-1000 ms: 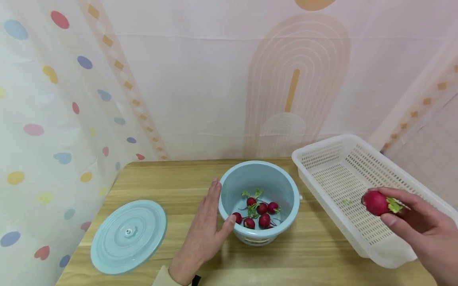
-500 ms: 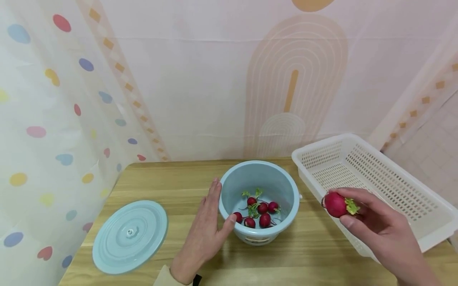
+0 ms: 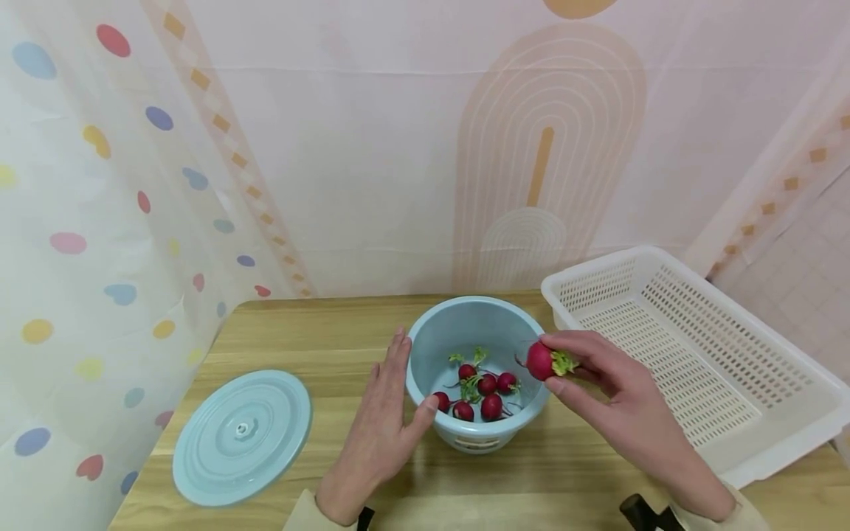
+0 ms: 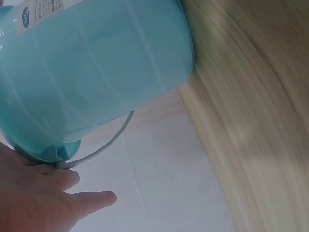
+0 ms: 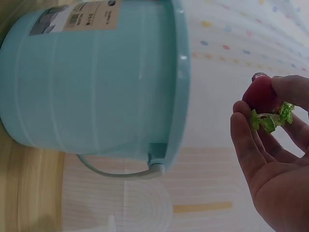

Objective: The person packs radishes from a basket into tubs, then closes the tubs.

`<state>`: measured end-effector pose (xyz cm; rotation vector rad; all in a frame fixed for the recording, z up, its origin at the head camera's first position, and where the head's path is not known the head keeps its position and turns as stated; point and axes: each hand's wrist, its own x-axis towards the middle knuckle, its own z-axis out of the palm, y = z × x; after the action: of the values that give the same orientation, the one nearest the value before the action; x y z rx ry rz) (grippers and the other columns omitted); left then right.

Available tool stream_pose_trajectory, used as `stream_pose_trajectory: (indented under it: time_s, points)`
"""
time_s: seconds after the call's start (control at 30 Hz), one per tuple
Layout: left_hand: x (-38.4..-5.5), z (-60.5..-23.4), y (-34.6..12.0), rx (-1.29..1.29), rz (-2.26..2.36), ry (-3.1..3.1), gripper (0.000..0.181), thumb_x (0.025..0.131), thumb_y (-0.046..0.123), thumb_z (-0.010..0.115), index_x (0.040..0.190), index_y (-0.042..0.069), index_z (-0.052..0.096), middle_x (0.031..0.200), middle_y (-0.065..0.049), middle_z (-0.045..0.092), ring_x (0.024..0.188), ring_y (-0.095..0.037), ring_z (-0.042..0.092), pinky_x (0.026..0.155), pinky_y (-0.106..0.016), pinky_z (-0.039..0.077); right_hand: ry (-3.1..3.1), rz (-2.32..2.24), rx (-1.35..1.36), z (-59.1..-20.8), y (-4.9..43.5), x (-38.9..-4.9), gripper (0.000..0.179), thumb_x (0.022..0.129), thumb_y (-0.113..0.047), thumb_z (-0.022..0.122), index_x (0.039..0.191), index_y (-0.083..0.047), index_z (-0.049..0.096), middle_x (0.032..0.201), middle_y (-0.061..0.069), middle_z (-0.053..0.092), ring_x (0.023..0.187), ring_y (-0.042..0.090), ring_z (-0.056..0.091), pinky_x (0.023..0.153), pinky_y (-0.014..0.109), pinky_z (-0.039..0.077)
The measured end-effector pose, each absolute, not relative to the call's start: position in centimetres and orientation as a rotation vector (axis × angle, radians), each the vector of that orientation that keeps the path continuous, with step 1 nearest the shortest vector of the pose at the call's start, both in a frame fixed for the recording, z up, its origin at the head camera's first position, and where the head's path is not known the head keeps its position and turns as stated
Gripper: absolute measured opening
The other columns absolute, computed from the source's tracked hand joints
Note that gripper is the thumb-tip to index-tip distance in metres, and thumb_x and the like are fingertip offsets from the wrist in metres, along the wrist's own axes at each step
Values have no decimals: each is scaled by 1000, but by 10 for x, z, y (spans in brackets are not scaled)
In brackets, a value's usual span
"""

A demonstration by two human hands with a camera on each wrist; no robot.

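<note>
A light blue bucket (image 3: 479, 313) stands on the wooden table with several red radishes (image 3: 491, 407) on its bottom. Between thumb and fingers, my right hand (image 3: 614, 398) pinches a radish (image 3: 539, 361) with short green leaves, over the bucket's right rim. The right wrist view shows this radish (image 5: 263, 94) above the level of the rim. My left hand (image 3: 378, 428) rests against the bucket's left side, fingers straight and thumb at the rim. In the left wrist view the hand (image 4: 43, 193) lies by the bucket's handle joint.
A white perforated basket (image 3: 671, 369) stands at the right, holding nothing that shows. On the left of the table (image 3: 319, 332) lies a round light blue lid (image 3: 242, 439). Behind the table hangs a patterned curtain (image 3: 372, 162).
My right hand has carried the radish leftward from over the white basket to the bucket's right rim. The left hand has stayed at the bucket.
</note>
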<state>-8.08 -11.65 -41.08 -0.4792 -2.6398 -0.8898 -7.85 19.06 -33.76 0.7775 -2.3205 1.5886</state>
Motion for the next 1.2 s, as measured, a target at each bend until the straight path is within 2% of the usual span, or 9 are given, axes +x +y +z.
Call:
stream_pose_trajectory:
  time_s: [0.13, 0.47, 0.8, 0.97, 1.2]
  points:
    - [-82, -411, -117, -483, -886, -2638, 81, 101, 41, 57, 165, 6, 22, 173, -8, 15, 157, -28, 22, 120, -65, 25, -2354, 1467, 836, -339, 180, -92, 47, 91, -1, 77, 133, -21, 69, 129, -6, 67, 112, 12, 65, 91, 20, 56]
    - [-81, -409, -118, -465, -891, -2653, 81, 102, 46, 53, 165, 8, 20, 174, -4, 12, 157, -27, 21, 121, -63, 24, -2405, 1217, 963, -346, 162, -122, 45, 90, -10, 81, 132, -21, 70, 125, -11, 70, 120, 13, 64, 101, 27, 52]
    - [-80, -409, -118, -466, -903, -2661, 81, 102, 46, 54, 166, 9, 19, 174, -7, 14, 157, -26, 21, 121, -64, 24, -2446, 1075, 1079, -348, 152, -137, 38, 92, -14, 80, 129, -14, 72, 122, -7, 73, 115, 13, 68, 92, 37, 58]
    - [-79, -408, -117, -469, -898, -2668, 81, 103, 47, 53, 166, 8, 19, 174, -7, 13, 157, -26, 20, 121, -64, 24, -2535, 999, 1076, -348, 146, -142, 35, 93, -17, 79, 127, -15, 73, 121, -7, 73, 106, 10, 70, 89, 37, 60]
    - [-79, -408, -117, -461, -891, -2682, 81, 103, 48, 51, 166, 9, 19, 174, -7, 14, 157, -26, 20, 120, -65, 25, -2592, 880, 1091, -351, 140, -148, 33, 92, -19, 80, 123, -11, 74, 116, -3, 75, 103, 13, 71, 89, 38, 60]
